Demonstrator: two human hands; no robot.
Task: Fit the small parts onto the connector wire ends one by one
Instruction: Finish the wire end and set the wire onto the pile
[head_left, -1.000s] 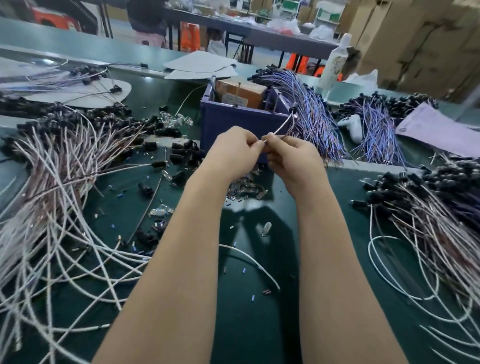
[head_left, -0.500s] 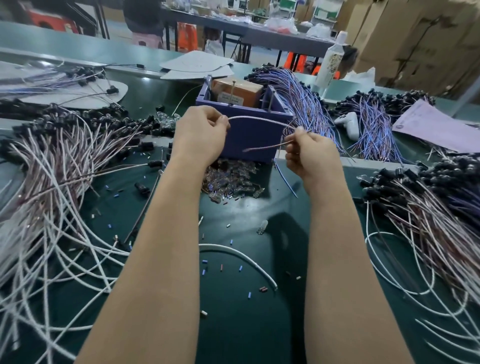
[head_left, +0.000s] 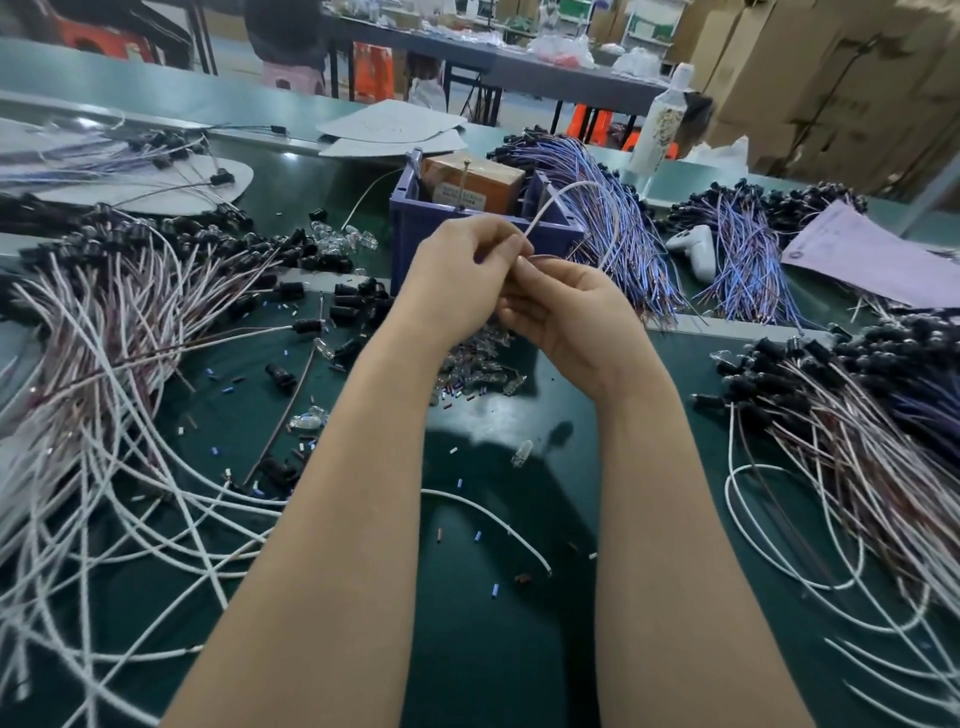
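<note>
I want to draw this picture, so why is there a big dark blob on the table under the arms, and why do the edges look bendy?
Head view: the blob is the arms' shadow on the green table, cast by light from above; the wide-angle lens curves the edges; the left hand and right hand look sharp, the far tables softer.

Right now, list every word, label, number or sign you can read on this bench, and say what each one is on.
Nothing can be read as text.
Brown box in the blue bin: a pale label with printed lines, too blurred to read.
White bottle: speckled pattern, no legible words.
Pale purple sheet: a small round mark near its corner, too small to read.
Cardboard cartons: no markings legible.
</note>
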